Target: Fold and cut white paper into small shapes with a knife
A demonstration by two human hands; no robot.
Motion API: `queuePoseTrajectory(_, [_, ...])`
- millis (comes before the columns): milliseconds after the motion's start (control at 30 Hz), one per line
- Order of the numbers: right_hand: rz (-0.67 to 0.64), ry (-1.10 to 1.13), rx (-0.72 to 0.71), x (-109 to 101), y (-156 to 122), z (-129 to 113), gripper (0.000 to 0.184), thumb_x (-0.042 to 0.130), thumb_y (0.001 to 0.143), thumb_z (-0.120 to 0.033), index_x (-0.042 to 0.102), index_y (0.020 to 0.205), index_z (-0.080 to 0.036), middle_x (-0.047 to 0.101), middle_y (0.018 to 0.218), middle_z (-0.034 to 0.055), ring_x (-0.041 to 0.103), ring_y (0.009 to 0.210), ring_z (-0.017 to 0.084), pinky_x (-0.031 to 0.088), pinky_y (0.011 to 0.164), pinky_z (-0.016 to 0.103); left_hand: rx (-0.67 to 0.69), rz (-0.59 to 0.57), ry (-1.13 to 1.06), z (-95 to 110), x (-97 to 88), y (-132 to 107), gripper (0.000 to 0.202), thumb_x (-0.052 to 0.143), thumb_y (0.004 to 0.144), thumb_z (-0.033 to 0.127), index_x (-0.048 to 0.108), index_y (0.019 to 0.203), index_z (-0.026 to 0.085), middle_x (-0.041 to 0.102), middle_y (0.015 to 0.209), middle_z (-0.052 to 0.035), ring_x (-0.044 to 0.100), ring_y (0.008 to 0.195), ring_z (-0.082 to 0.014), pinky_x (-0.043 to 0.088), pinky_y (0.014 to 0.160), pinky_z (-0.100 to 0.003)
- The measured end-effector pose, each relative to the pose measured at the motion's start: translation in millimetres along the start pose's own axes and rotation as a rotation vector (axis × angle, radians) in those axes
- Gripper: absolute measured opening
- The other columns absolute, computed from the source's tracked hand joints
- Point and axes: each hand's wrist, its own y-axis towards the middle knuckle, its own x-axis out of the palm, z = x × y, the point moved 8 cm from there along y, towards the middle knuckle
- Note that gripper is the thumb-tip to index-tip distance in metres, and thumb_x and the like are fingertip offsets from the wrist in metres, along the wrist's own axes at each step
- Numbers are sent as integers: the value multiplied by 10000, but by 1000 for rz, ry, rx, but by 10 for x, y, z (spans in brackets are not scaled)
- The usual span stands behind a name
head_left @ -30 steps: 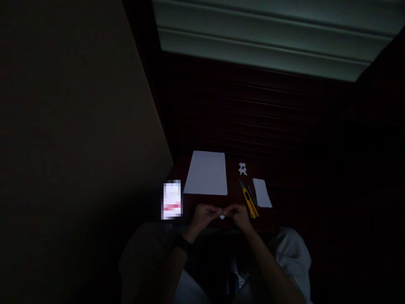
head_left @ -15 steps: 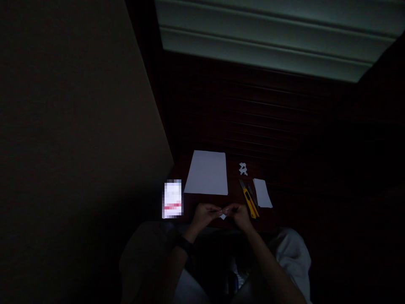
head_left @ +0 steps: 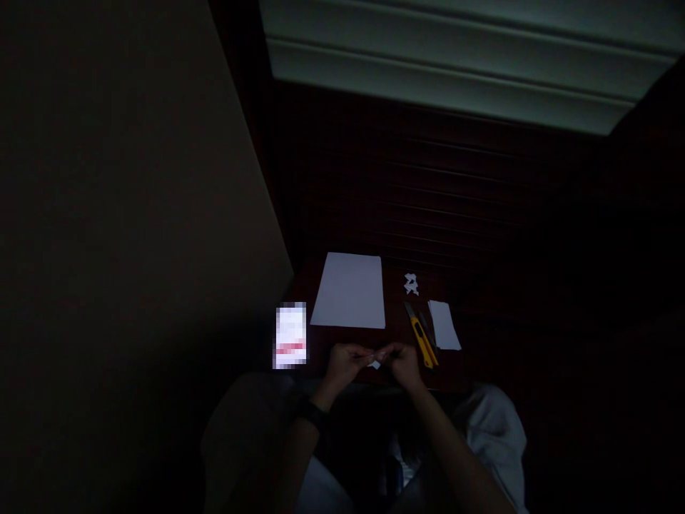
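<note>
Close to the near edge of a dark tabletop, my left hand [head_left: 344, 366] and my right hand [head_left: 402, 363] meet at the fingertips. Both pinch a small white piece of paper [head_left: 374, 365]; only a pointed bit of it shows below the fingers. Its exact shape is hidden. Just right of my right hand lies a yellow utility knife [head_left: 424, 341], with a dark slim tool [head_left: 427, 328] alongside it. Beyond my hands is a large white sheet of paper [head_left: 350, 291].
Small folded white paper pieces [head_left: 411, 284] sit at the far right of the tabletop [head_left: 347, 335]. A stack of narrow white paper strips [head_left: 444, 325] is right of the knife. A bright, blurred-out screen [head_left: 290, 335] glows at the left. A wall [head_left: 160, 178] stands left.
Less of the small paper shows below my fingers, and its visible tip sits slightly further left. My hands stay nearly in place, and the other things lie as before.
</note>
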Motion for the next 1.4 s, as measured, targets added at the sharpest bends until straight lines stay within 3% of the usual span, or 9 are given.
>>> queuePoseTrajectory(267, [-23,39,-13,6,-1,-57,90,705,662,-271,690,657,-182,707,679,43,631,645,179,483,656,295,-32,-9,-26,-33,-13,33,227,766,624,275,703,796,140,732,803,-76,689,768,-206,544,712,-285])
queuePoseTrajectory(467, [-89,92,-30,10,-30,-199,160,740,655,-339,690,687,-190,725,827,60,654,809,208,493,763,329,-40,18,-22,-53,-14,36,265,788,591,283,670,782,143,714,749,-59,680,726,-193,540,665,-271])
queuePoseTrajectory(667, [-121,130,0,67,-49,-214,235,768,620,-394,685,695,-187,732,809,67,668,774,225,517,736,354,-28,79,5,-30,-40,44,216,774,567,206,635,724,153,682,664,-19,663,652,-165,518,610,-243])
queuePoseTrajectory(1067, [-158,58,-5,79,-43,-240,210,751,644,-377,749,772,-211,739,824,49,662,799,216,491,781,335,48,170,79,-25,-74,52,137,696,616,152,629,735,165,663,687,-7,643,663,-148,501,610,-230])
queuePoseTrajectory(1400, [-104,94,21,55,-5,-132,185,750,642,-361,742,738,-203,736,764,52,661,718,206,506,728,334,53,177,143,-47,-32,51,91,707,641,225,673,709,176,695,722,-32,658,692,-178,517,655,-265])
